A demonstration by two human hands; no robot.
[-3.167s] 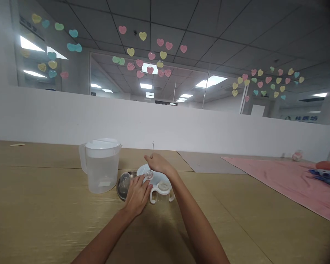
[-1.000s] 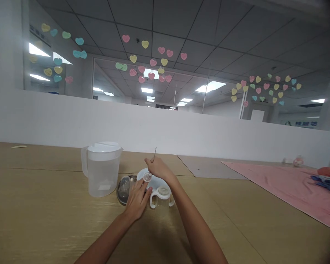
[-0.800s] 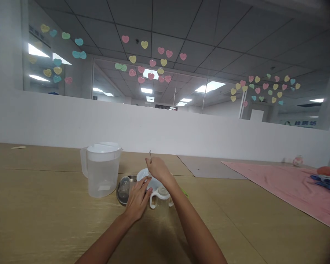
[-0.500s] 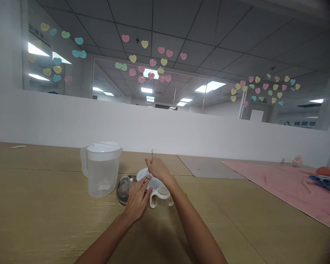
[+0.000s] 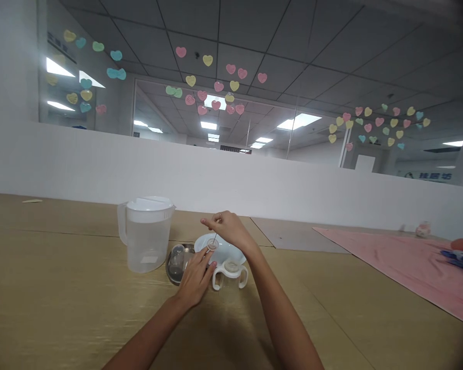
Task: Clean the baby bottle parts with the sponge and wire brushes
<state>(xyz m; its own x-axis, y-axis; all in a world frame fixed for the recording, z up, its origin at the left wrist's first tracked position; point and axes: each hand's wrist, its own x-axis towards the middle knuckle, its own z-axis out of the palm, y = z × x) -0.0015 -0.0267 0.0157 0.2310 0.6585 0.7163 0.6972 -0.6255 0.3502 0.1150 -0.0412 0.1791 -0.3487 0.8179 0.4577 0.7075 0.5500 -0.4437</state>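
My left hand [image 5: 195,277] holds a small round clear bottle part [image 5: 212,246] at its fingertips, over the edge of a white bowl [image 5: 227,252]. My right hand [image 5: 228,228] is pinched on a thin wire brush [image 5: 214,238] whose lower end goes down into that part. In front of the bowl stands a clear two-handled baby bottle [image 5: 230,274]. A small steel bowl [image 5: 171,269] with a clear cap in it sits to the left of my left hand.
A lidded clear plastic jug [image 5: 145,234] of water stands left of the bowls on the wooden table [image 5: 61,288]. A pink cloth [image 5: 401,262] with toys on it lies at the right. A white partition wall [image 5: 216,180] runs behind the table.
My right hand has lifted and turned, and the wire no longer sticks up above it; it now runs down from the pinch into the small part. The view shifted slightly.
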